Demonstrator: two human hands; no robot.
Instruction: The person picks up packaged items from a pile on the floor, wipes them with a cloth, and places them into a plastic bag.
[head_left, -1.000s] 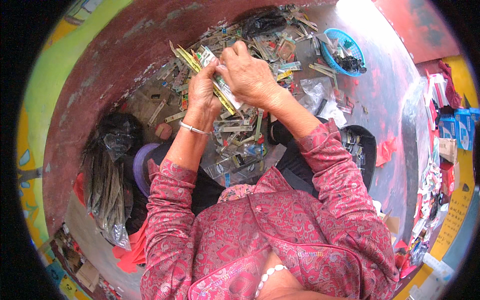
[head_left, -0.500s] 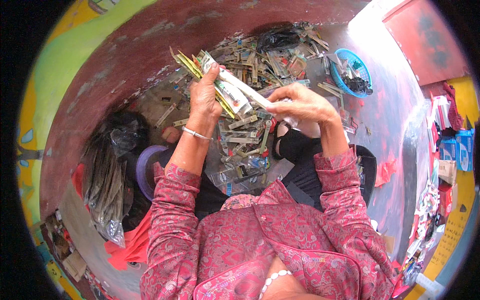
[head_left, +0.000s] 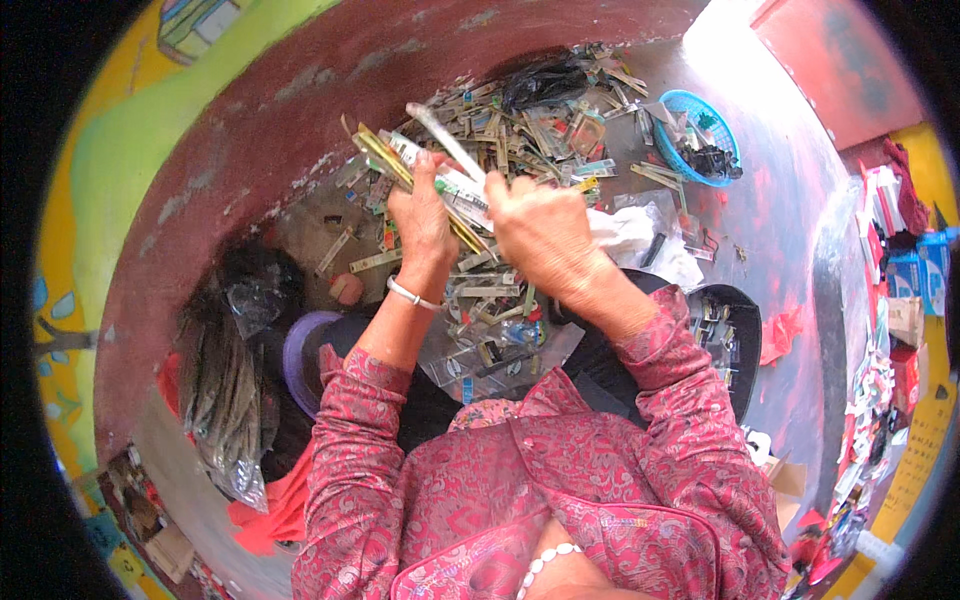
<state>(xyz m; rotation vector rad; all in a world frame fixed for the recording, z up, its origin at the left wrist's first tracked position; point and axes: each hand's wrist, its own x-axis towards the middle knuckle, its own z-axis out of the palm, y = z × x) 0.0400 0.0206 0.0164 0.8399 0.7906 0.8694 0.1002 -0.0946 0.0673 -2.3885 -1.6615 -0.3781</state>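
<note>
My left hand (head_left: 422, 228) grips a bundle of long, narrow flat packages (head_left: 375, 150), yellow-edged and whitish, with the thumb on top. They slant from upper left to lower right. Close beside it, my right hand (head_left: 545, 232) is closed, knuckles up, on one end of a narrow white strip (head_left: 446, 140). The strip's other end sticks out up and to the left over the bundle. Motion blurs it a little, and my fingers hide its lower end. Beyond both hands, a loose pile of similar narrow packages (head_left: 487, 150) spreads over the floor.
A blue basket (head_left: 737, 140) with black and white scraps stands at the far right. White plastic (head_left: 675, 262) lies beside my right forearm. A black tray (head_left: 750, 375) holds small pieces. Black bags (head_left: 548, 82) rest on the pile. A maroon wall (head_left: 270, 100) curves behind.
My right hand has moved left and turned knuckles up. The white strip now rises away from the bundle instead of lying along it. My left hand keeps its grip, slightly lower and further right.
</note>
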